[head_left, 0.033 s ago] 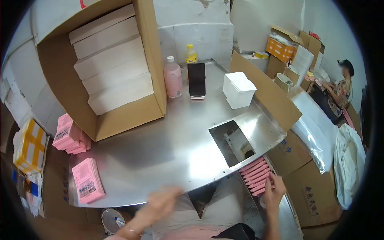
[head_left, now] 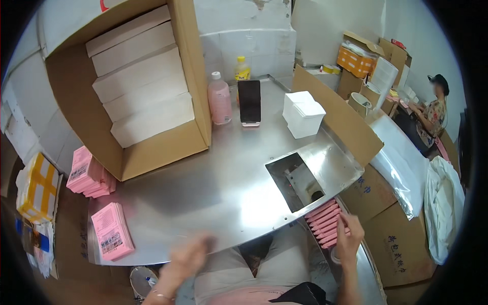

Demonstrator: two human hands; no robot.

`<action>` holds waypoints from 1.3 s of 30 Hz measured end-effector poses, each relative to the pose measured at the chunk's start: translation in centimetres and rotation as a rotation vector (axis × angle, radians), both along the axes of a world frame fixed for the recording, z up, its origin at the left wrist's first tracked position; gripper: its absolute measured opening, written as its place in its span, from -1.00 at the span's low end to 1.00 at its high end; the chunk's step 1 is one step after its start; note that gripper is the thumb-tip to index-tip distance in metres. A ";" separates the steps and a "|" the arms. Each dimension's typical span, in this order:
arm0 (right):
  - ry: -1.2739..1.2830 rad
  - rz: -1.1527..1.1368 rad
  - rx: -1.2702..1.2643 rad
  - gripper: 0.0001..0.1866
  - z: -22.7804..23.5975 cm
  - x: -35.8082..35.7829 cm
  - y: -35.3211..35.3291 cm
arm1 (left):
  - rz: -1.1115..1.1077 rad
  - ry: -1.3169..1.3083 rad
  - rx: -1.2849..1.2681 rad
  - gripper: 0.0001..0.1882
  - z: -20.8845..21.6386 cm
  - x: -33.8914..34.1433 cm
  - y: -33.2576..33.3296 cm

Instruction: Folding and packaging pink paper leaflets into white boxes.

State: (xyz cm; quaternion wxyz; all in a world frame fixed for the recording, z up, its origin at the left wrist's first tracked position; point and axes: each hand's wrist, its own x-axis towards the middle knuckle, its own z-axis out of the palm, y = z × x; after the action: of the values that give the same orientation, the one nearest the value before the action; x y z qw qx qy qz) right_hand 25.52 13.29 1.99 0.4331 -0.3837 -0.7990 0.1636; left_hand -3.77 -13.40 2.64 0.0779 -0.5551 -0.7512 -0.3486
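Observation:
My left hand (head_left: 189, 255) is over the table's front edge above my lap, smeared by motion, so its fingers and anything in them cannot be made out. My right hand (head_left: 349, 238) rests against a row of slim pink packets (head_left: 323, 221) standing on edge in a narrow trough below the table. Thumb and fingers are bent together at the row's right end, seemingly pinching the edge of a packet. Nearest my left hand on the metal table (head_left: 203, 213) lies a stack of flat pink printed wrappers (head_left: 113, 231); more pink wrappers (head_left: 89, 173) are piled behind it.
An open carton (head_left: 168, 150) of white paper stacks stands at back left. A pink bottle (head_left: 219, 99), a yellow-capped bottle (head_left: 242, 68), a phone (head_left: 249, 101) and white folded paper (head_left: 304, 116) are farther back. The table has a rectangular opening (head_left: 295, 183). A co-worker (head_left: 434, 112) sits far right.
My left hand has moved left and slightly toward me, away from the table's middle. My right hand stays at the pink packets, its fingers shifted only a little.

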 end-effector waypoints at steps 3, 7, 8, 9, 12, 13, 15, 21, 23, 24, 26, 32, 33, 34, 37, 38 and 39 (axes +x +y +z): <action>0.059 0.112 0.194 -0.87 2.0 -5.5 5.5 | 0.588 0.392 0.038 -0.72 -1.1 -8.0 -8.8; 0.000 0.220 0.370 -0.89 5.2 -12.6 15.6 | 1.032 0.368 -0.107 -0.64 -1.9 -13.7 -17.2; 0.014 0.252 0.397 -0.91 5.8 -14.5 18.1 | 1.064 0.379 -0.184 -0.62 -3.7 -15.2 -19.4; -0.056 0.261 0.403 -0.88 5.8 -16.3 21.1 | 1.096 0.465 -0.308 -0.59 -6.5 -16.4 -22.4; -0.198 0.231 0.508 -0.75 6.2 -23.0 28.0 | 1.323 0.088 -0.484 -0.50 -5.2 -15.5 -20.8; -0.262 0.249 0.507 -0.68 6.9 -25.1 29.3 | 1.433 -0.025 -0.644 -0.46 -3.1 -14.5 -18.9; -0.190 0.320 0.529 -0.53 6.1 -29.3 33.3 | 1.312 -0.007 -0.502 -0.39 -5.9 -16.3 -23.9; -0.509 0.231 -0.049 -0.38 5.9 -31.7 33.3 | 1.256 0.073 -0.589 -0.47 -6.2 -16.6 -23.3; -0.552 0.186 -0.012 -0.41 6.0 -30.5 32.3 | 1.204 0.135 -0.548 -0.47 -6.1 -16.4 -23.2; -0.586 0.160 -0.029 -0.42 6.3 -29.9 31.3 | 1.192 0.137 -0.554 -0.47 -6.1 -16.4 -22.5; -0.615 0.126 -0.046 -0.43 6.1 -27.7 29.8 | 1.260 0.084 -0.597 -0.43 -5.7 -16.2 -20.5; -0.605 0.172 -0.131 -0.49 7.9 -21.7 26.0 | 1.400 0.082 -0.866 -0.39 -4.2 -14.5 -12.7; -0.589 0.166 -0.117 -0.49 8.1 -20.8 26.1 | 1.356 0.095 -0.896 -0.39 -4.2 -14.8 -12.9; -0.432 0.285 -0.006 -0.55 7.9 -19.7 26.6 | 1.241 0.048 -0.810 -0.39 -4.2 -14.7 -13.4; -0.239 0.342 0.158 -0.66 8.8 -16.7 24.4 | 0.961 0.396 -0.310 -0.37 -3.5 -14.4 -14.7; -0.229 0.321 0.163 -0.65 9.1 -15.8 22.9 | 0.838 0.432 -0.164 -0.38 -1.1 -13.7 -14.4; -0.226 0.334 0.172 -0.65 9.1 -15.1 21.4 | 0.854 0.431 -0.158 -0.38 -0.8 -13.3 -15.5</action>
State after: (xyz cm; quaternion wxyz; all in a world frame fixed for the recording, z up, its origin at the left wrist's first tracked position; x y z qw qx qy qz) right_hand 10.46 34.69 11.11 0.3388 -0.2235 -0.9060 0.1201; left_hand -17.08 -28.89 1.84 0.3253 -0.2611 -0.9028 -0.1043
